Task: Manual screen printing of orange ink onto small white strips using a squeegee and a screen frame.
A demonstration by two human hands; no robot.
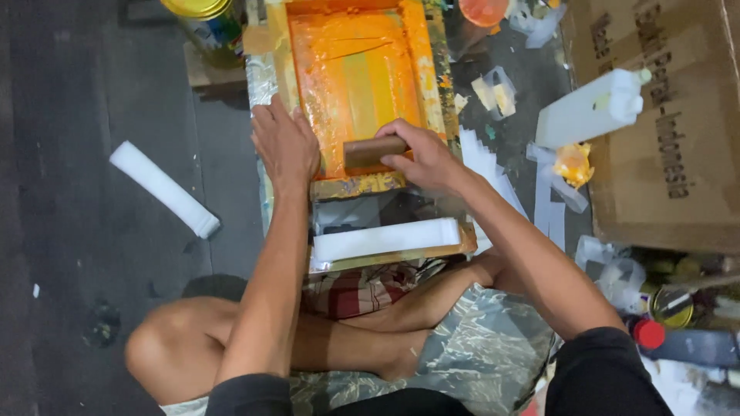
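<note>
Squeegee [375,151] (brown) gripped by right hand [422,157] on orange screen frame [354,77]

Orange ink coats the screen frame [351,73]; the squeegee [375,151] is brown, the roll [163,189] white, the cloth [356,291] red plaid.

I see a wooden frame [362,185] coated in wet, glossy orange ink, a smooth brown wooden block [375,150], a matt cardboard box [663,123], a shiny metal tin [204,23] and crinkled glossy plastic sheet [478,331]
</note>
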